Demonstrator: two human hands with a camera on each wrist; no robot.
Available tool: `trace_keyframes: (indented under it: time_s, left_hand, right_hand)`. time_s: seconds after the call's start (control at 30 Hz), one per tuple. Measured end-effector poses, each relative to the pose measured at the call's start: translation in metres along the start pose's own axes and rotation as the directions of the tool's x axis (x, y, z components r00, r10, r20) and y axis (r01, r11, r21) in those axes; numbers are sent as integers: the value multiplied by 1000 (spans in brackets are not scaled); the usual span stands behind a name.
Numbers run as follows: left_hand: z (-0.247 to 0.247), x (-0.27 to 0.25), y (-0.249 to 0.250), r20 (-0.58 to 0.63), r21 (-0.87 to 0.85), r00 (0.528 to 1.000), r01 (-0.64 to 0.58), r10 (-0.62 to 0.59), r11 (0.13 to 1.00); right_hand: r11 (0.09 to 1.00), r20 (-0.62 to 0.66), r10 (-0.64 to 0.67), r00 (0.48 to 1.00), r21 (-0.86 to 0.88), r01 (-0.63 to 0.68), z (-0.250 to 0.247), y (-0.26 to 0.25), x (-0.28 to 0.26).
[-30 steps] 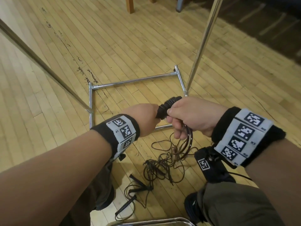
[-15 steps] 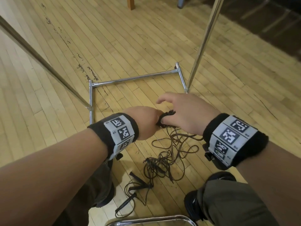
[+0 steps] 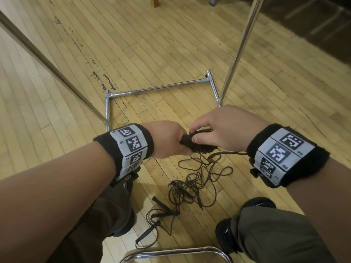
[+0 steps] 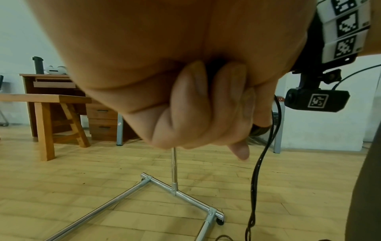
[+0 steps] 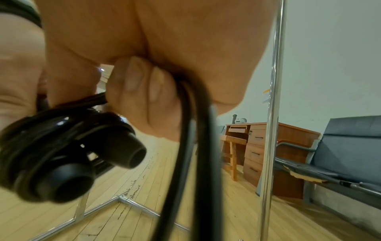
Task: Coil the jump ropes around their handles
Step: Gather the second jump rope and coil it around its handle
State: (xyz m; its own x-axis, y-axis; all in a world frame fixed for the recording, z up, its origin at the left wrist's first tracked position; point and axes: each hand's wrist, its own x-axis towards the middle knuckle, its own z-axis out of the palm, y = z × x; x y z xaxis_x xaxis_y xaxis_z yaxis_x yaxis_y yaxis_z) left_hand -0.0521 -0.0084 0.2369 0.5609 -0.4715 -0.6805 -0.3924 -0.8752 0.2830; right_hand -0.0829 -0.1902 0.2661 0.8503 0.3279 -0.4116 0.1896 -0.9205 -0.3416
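My left hand (image 3: 169, 139) grips a pair of black jump rope handles (image 3: 187, 142), held side by side, with dark rope wound round them (image 3: 206, 148). My right hand (image 3: 218, 130) is over the bundle, thumb on the handles, and grips the rope (image 5: 198, 114) against its palm. In the right wrist view the two handle ends (image 5: 70, 166) stick out below the coils. From the bundle the loose rope (image 3: 199, 179) drops to a tangle on the floor. More black handles (image 3: 161, 207) with thin rope lie lower on the floor between my knees.
A chrome rack base (image 3: 159, 88) and its upright pole (image 3: 239, 50) stand just beyond my hands; a slanted chrome bar (image 3: 47, 63) crosses the left. A chrome chair rail (image 3: 176, 253) is at the bottom. Wooden desk (image 4: 62, 101) and dark bench (image 5: 340, 154) stand further off.
My right hand went round the handles, dropped low half a second ago, and is now back over the bundle with the rope. The left hand held the handles steady.
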Motion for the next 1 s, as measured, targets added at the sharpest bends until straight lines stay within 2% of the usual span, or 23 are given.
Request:
trace_keyframes:
  time_s: [0.17,0.27,0.37,0.47,0.53,0.67,0.8,0.93,1.0]
  left_hand:
    - [3,2,-1,0,-33,1000,-8,8,999]
    - [3,3,-1,21,-50,999,-23,24,998]
    - [6,5,1,66,-26,998,0,1,1000]
    - [12,8,8,101,59,995,2,-8,998]
    - [19,7,16,138,101,990,-47,33,994]
    - [26,4,26,185,87,964,-212,193,973]
    - [17,-3,22,174,-81,937,-293,303,953]
    - [11,-8,23,166,-230,910,-338,379,913]
    - [4,-10,22,115,-289,920,-331,376,898]
  right_hand:
    - [998,25,-29,999,-57,31,-3,-2,0]
    - [1000,95,-27,995,-10,28,-7,2,-1]
    - [999,169,8,986,-52,1,-8,5,-3]
    - [985,199,-42,979,-159,74,-8,1,-4]
    - [979,222,-103,970,-148,138,-8,-4,-4]
    - [989,236,-148,961,20,147,-6,3,-4]
    - [955,244,-101,965,297,25,-6,29,-5]
    - [739,323,-158,933,665,-105,-2,46,-7]
    - [599,346,-168,923,780,-183,1,48,-9]
